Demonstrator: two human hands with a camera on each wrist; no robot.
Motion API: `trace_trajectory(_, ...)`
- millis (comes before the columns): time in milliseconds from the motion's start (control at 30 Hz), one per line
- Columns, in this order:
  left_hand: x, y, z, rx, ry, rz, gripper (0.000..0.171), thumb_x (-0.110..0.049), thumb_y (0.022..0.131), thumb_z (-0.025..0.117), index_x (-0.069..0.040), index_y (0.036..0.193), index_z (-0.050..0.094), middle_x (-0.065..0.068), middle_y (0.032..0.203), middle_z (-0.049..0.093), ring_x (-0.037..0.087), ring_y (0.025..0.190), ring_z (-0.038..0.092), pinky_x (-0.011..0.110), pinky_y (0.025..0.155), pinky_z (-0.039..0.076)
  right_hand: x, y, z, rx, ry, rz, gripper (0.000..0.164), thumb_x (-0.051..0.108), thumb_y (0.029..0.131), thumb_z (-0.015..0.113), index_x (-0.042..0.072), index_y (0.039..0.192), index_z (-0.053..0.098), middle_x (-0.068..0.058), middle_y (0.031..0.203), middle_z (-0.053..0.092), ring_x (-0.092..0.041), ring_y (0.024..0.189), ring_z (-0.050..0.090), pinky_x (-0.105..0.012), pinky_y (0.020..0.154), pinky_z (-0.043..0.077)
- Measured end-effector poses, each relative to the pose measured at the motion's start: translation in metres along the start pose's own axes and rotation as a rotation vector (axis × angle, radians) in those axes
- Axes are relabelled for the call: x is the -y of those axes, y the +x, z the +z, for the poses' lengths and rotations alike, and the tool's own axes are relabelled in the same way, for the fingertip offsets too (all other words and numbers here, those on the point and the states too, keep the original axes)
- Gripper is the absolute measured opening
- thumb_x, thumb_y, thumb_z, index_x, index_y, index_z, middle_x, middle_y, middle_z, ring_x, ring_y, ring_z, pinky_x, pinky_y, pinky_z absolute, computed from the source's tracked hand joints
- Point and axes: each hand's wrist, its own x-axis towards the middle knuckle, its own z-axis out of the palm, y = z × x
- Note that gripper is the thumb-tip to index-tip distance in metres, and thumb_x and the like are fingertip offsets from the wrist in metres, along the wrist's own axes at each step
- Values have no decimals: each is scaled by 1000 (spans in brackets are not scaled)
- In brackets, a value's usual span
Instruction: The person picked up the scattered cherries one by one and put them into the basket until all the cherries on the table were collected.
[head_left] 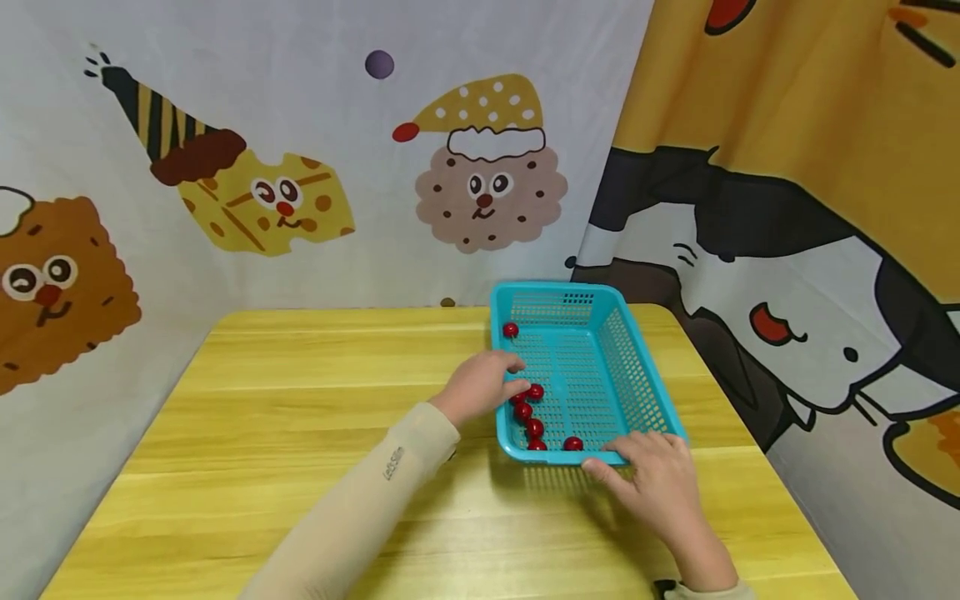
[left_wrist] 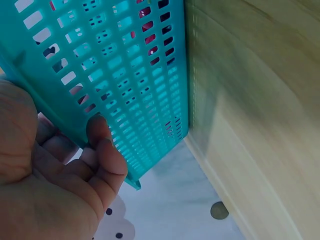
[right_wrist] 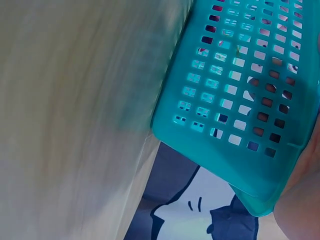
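Note:
A turquoise plastic basket [head_left: 557,457] with perforated walls is at the right part of the table. Inside it, several small glossy red balls, cherry-like [head_left: 534,428], line the left side, with one [head_left: 573,444] by the near wall and one [head_left: 511,330] in the far left corner. My left hand [head_left: 480,385] grips the left rim, its thumb and a finger reaching over into the basket; curled fingers [left_wrist: 111,159] show against the outer wall in the left wrist view. My right hand [head_left: 660,483] holds the near right corner, thumb outside and fingers over the rim.
The basket is on a yellow wood-grain table [head_left: 315,400], near its right edge. A white cartoon-printed cloth [head_left: 300,83] hangs behind the table, and an orange and black printed curtain [head_left: 750,108] hangs along the right.

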Motion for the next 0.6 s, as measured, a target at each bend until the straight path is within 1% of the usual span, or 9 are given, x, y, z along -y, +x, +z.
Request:
trace_trajectory(100,4,-7,-2,-3,-12,-4,41,-38,97,63,-11,128,65,0,120,66,16,110,56,36,96,50,3,2,4,-1,10,-18,42,61,78,71,19,84,74,3,79,68,-19,74,57,-48,76,40)
trace_trajectory(200,11,-16,-6,-6,-29,-23,41,-36,97,64,-10,129,64,2,119,67,18,108,57,37,94,51,9,6,10,-5,23,-40,45,63,79,69,19,83,74,4,80,69,-19,74,57,-48,76,40)
trace_trajectory(300,20,-25,-9,-25,-55,-50,43,-36,96,65,-11,132,61,3,120,66,18,105,59,38,92,53,18,10,16,-10,36,-49,47,65,81,66,19,83,74,4,80,69,-19,73,57,-49,76,40)
trace_trajectory(400,30,-38,-13,-66,-64,-78,52,-39,96,64,-13,140,54,2,129,61,17,112,55,39,95,51,29,14,21,-10,40,-51,49,67,82,63,19,83,74,4,80,69,-19,72,56,-51,77,41)
trace_trajectory(467,36,-47,-16,-100,-60,-89,59,-43,96,63,-14,145,47,1,138,54,17,120,50,40,100,47,37,16,24,-13,40,-54,49,67,82,63,19,83,74,5,79,69,-18,71,55,-51,77,42)
trace_trajectory(533,42,-57,-20,-134,-52,-81,65,-46,96,61,-14,149,42,2,144,48,18,126,44,42,104,44,44,17,27,-24,41,-62,46,65,81,66,20,82,74,5,78,69,-19,70,55,-51,76,42)
trace_trajectory(600,48,-68,-24,-169,-49,-64,69,-48,96,60,-14,151,37,4,147,43,20,128,42,44,105,43,50,18,29,-40,42,-67,42,62,78,70,20,82,74,4,78,69,-19,70,56,-51,76,42)
